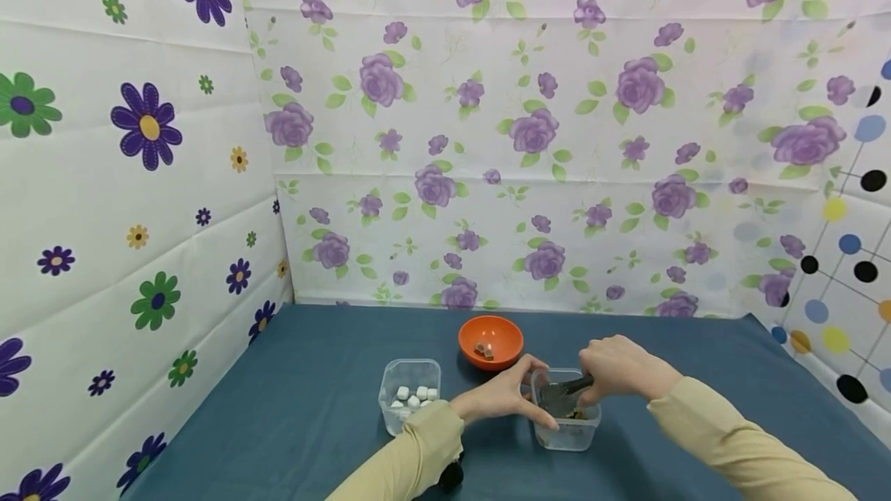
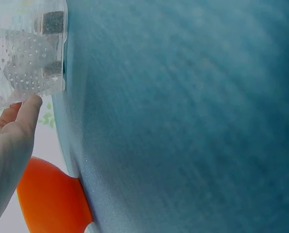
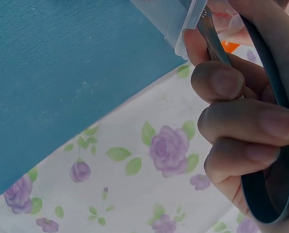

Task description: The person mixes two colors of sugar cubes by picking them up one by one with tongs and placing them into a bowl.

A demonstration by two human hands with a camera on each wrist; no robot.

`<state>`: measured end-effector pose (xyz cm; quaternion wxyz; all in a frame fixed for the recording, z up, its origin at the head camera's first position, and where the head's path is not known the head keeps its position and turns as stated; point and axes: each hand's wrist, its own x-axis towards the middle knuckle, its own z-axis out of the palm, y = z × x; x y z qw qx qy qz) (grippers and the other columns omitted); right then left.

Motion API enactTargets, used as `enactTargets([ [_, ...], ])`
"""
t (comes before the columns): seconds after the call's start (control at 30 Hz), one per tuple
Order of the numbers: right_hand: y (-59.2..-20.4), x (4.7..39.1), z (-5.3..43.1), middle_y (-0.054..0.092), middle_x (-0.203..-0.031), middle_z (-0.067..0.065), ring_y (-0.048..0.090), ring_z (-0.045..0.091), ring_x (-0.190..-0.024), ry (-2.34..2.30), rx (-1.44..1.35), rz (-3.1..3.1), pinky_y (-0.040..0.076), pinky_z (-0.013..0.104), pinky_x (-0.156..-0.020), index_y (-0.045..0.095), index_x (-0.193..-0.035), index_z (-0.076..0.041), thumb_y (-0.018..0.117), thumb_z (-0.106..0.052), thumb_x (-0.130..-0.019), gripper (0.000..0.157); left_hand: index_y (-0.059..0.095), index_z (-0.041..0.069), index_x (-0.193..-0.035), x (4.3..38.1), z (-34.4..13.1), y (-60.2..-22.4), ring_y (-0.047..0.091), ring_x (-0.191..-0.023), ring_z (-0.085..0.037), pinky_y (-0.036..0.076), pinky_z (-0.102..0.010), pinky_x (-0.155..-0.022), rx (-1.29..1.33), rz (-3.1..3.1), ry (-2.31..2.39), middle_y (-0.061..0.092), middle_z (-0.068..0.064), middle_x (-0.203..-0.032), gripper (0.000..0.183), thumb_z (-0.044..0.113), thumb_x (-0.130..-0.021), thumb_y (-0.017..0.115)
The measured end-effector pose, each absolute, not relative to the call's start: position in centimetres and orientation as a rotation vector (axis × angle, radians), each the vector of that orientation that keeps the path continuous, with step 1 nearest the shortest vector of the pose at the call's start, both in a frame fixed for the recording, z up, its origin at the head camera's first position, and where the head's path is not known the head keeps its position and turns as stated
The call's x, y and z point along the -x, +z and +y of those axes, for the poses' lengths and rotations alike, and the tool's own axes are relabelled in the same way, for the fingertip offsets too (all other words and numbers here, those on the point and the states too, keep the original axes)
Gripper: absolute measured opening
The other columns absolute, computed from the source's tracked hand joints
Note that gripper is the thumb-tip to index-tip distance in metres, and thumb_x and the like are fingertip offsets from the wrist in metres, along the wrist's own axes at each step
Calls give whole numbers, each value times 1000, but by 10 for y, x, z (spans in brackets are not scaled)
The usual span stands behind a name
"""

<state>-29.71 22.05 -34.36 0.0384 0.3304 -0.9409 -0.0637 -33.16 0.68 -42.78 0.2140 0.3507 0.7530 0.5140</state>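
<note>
Black tongs (image 1: 557,399) are held in my right hand (image 1: 622,366), whose fingers curl around the bent handle (image 3: 258,204) in the right wrist view. Their perforated head (image 2: 25,58) is inside a clear plastic container (image 1: 565,441) and shows through its wall in the left wrist view. Small brown pieces (image 2: 53,23) lie in that container; whether the tongs pinch one I cannot tell. My left hand (image 1: 497,395) grips the container's left side, thumb toward the front and fingers toward the back. The container stands on the blue cloth.
An orange bowl (image 1: 503,331) with a few brown pieces (image 1: 483,351) stands behind my left hand. Left of that hand, another clear container (image 1: 412,368) holds several white cubes (image 1: 421,393). Flowered sheets (image 1: 445,99) wall off the blue table (image 1: 334,377).
</note>
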Motion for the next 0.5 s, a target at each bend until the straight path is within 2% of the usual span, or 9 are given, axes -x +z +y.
enactTargets([
  [0.5,-344,299,213,35,-45,-11,32,6,-37,-322,-1072,-2780,28,25,-40,49,-50,-22,79,-40,-64,38,39,22,-125,331,7,-427,45,-102,-14,43,-27,-77,-985,2076,1435,47,2,-117,55,15,-79,70],
])
